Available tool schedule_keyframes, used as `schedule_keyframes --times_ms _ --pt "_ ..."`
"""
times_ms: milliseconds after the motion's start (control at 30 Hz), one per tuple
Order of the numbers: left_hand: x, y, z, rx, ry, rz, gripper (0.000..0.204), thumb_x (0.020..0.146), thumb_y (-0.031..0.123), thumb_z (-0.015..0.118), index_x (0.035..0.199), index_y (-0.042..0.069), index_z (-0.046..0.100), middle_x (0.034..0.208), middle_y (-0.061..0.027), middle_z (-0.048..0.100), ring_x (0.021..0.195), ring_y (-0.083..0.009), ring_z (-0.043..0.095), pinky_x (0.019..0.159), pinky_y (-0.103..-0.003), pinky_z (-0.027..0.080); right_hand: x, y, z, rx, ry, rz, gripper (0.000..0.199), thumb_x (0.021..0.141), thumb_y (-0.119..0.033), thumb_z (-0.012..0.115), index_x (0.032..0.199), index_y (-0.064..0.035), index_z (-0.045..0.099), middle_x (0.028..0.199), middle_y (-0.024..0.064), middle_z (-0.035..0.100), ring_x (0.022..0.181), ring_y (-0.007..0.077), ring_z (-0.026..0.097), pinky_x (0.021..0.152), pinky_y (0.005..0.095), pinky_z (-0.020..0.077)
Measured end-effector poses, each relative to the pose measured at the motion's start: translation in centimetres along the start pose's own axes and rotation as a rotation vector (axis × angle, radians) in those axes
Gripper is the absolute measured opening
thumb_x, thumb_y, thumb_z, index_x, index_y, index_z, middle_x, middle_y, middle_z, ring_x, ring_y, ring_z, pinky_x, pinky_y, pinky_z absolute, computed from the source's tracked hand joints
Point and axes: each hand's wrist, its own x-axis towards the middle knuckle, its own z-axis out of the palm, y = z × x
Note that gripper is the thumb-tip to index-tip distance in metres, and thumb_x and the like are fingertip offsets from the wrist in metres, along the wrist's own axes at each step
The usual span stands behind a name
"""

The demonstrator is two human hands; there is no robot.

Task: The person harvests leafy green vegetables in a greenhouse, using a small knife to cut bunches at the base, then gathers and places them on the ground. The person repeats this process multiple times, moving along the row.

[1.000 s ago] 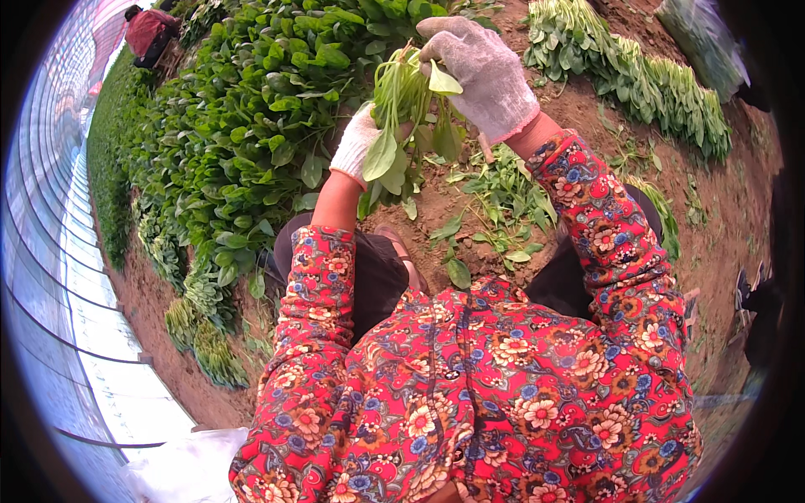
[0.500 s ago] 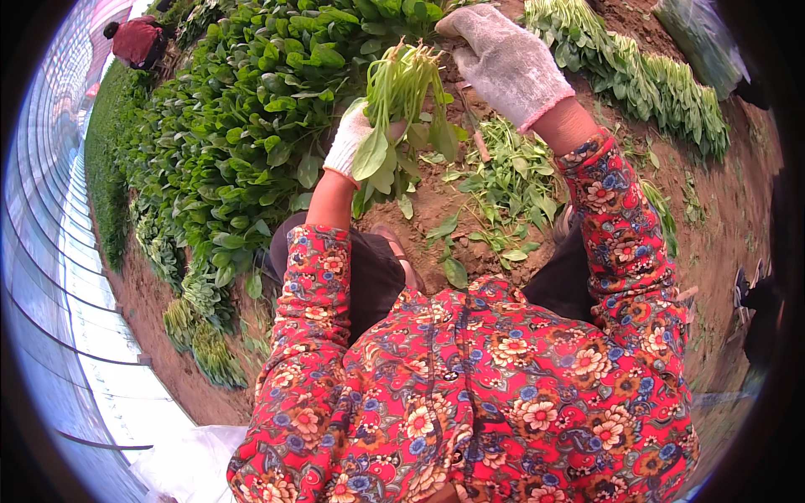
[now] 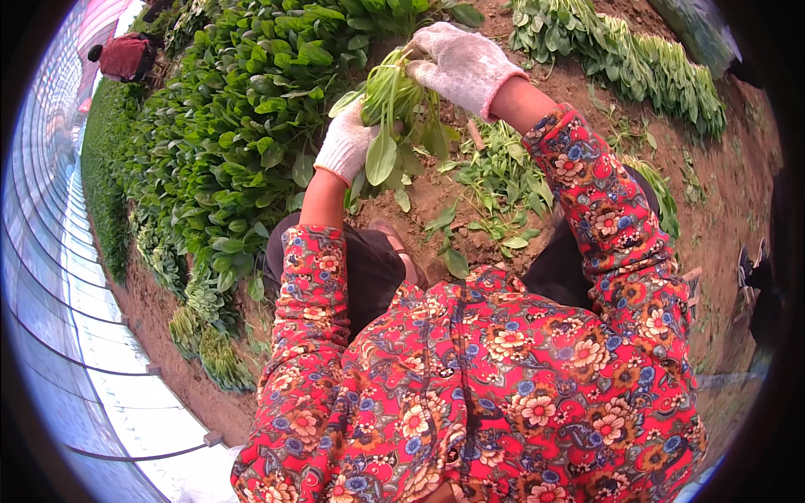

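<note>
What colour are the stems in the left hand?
The stems are light green; head view.

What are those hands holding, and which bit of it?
A bunch of leafy greens. The left hand grips it around the leafy part; the right hand reaches the stem ends, but whether it pinches them is unclear.

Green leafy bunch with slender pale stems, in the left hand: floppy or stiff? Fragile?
The green leafy bunch with slender pale stems is probably floppy: loose leaves droop beside the white-gloved left hand. Likely light, given the slim stems. The thin, broad leaves may bruise or tear if squeezed.
</note>
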Motion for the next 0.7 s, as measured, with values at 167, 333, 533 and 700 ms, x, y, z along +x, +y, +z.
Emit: schedule_keyframes --times_ms 167,333,533,700 --pt "0.8 -1.5 -0.3 0.289 0.083 0.062 0.052 0.081 0.01 0.083 0.129 0.007 0.064 0.109 -0.003 0.073 0.095 -0.0118 0.066 0.085 -0.03 0.054 0.2 0.2 0.5 0.023 -0.043 0.022 0.039 0.092 -0.039 0.058 0.113 -0.0091 0.072 0.118 0.0177 0.067 0.111 0.0344 0.064 0.096 0.0437 0.051" --pt "0.4 -1.0 -0.6 0.343 0.072 0.077 0.053 0.08 0.018 0.078 0.129 0.008 0.063 0.11 -0.0117 0.072 0.099 -0.0232 0.068 0.088 -0.034 0.053 0.5 0.5 1.0 0.019 -0.081 0.013 0.035 0.089 -0.033 0.06 0.107 -0.0065 0.073 0.111 0.0201 0.069 0.105 0.0367 0.066 0.091 0.0448 0.0535" --pt "0.0 0.3 -0.6 0.28 0.035 0.067 0.054 0.079 0.022 0.077 0.129 0.007 0.063 0.11 -0.0127 0.073 0.097 -0.0241 0.07 0.088 -0.034 0.053 0.6 0.5 0.9 0.051 -0.1 0.087 0.03 0.088 -0.028 0.061 0.104 -0.0051 0.072 0.106 0.0196 0.069 0.1 0.0375 0.067 0.088 0.0447 0.0533" --pt "-0.1 0.4 -0.6 0.12 0.024 0.016 0.048 0.08 0.011 0.081 0.125 0.005 0.065 0.109 -0.0057 0.073 0.094 -0.0149 0.067 0.085 -0.031 0.053 1.0 1.0 -1.2 0.168 -0.158 0.135 0.033 0.093 -0.028 0.062 0.113 -0.0023 0.069 0.105 0.0183 0.07 0.098 0.0309 0.069 0.086 0.0398 0.0528"
